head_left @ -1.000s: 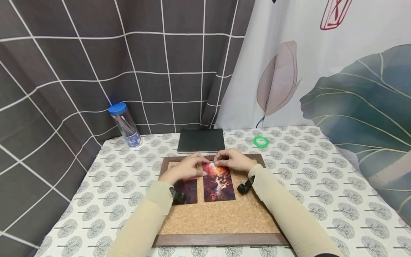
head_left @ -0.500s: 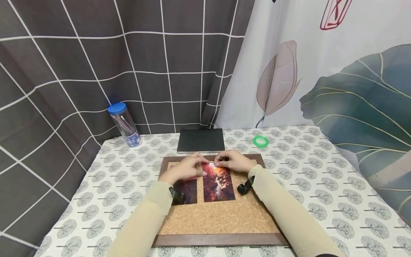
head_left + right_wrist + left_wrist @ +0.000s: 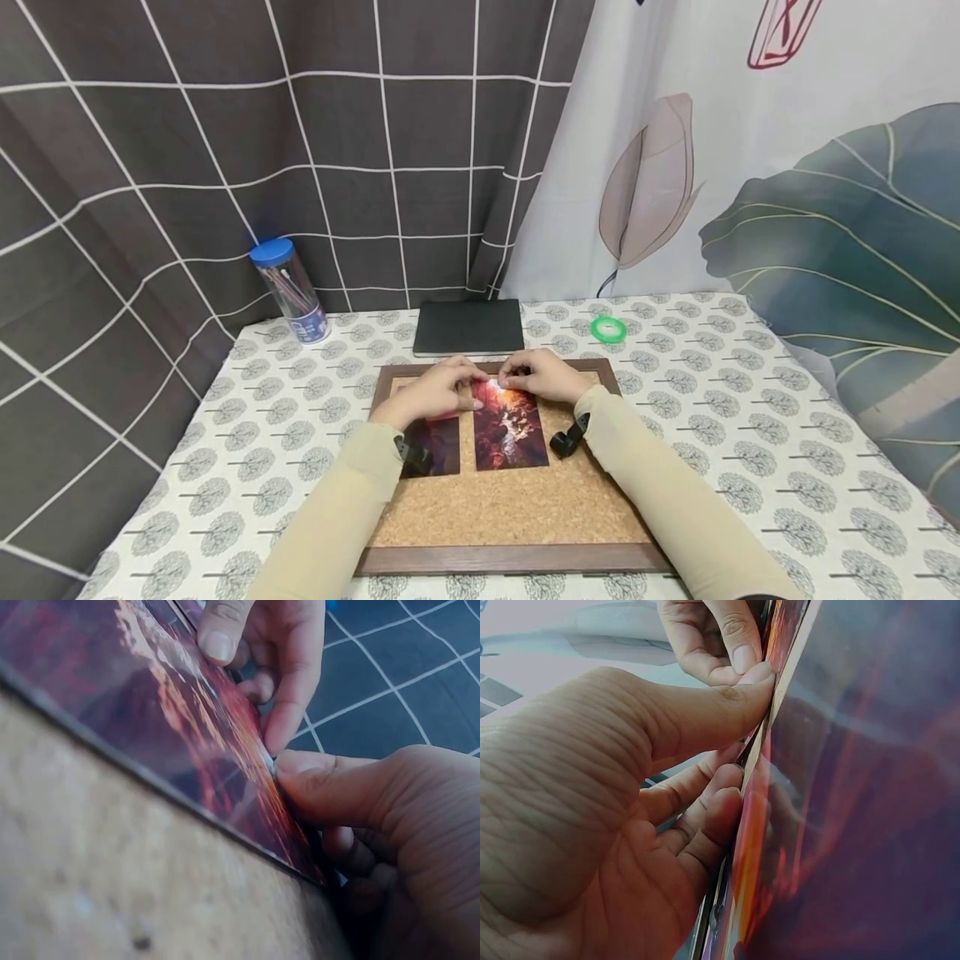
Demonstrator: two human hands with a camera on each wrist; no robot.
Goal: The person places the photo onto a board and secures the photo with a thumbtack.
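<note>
A glossy picture card (image 3: 510, 433) in red and purple lies upright on a cork board (image 3: 495, 508) with a brown frame. To its left is a second dark purple card (image 3: 442, 446), partly covered by my left hand (image 3: 438, 390). My left fingers rest loosely bent at the first card's upper left corner, the thumb (image 3: 720, 705) laid along its edge. At the top edge, my right hand (image 3: 547, 375) pinches a small pale piece (image 3: 268, 759) between thumb and forefinger; its kind is too small to tell. The fingertips of both hands nearly meet there.
Behind the board lies a black flat notebook-like thing (image 3: 468, 327). A green ring of tape (image 3: 608, 329) is at the back right. A clear tube with a blue lid (image 3: 291, 290) stands at the back left, on a tree-patterned cloth (image 3: 750, 400).
My right hand and wrist have shifted very slightly to the left. The left hand and both cards stay where they were.
</note>
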